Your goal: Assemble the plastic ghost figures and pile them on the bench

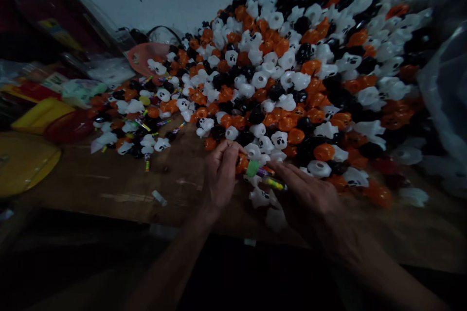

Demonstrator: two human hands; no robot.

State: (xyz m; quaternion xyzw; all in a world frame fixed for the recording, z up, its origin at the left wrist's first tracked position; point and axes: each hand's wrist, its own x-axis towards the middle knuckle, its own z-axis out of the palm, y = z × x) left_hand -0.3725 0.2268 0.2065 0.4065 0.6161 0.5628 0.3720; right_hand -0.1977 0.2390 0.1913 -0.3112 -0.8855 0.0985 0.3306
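Note:
My left hand [222,170] is closed around a small orange plastic figure [241,164], its fingers and thumb pinched together. From the figure's right side sticks out a green collar [252,168], with a purple-wrapped tube [261,172] beyond it. My right hand [310,187] is closed at the far end of that tube, its fingertips partly hidden. Just under those fingers shows a yellow-green tube [275,183]; whether it is held too is unclear. Below the hands, a white ghost figure [260,196] lies on the wooden table [189,194].
A large heap of white, orange and black figures [280,82] rises behind my hands. To its left are a smaller pile with tubes [147,143], an orange basket [136,58], a yellow container [42,115] and a yellow stool-like round [29,163]. A clear plastic bag [447,87] stands right.

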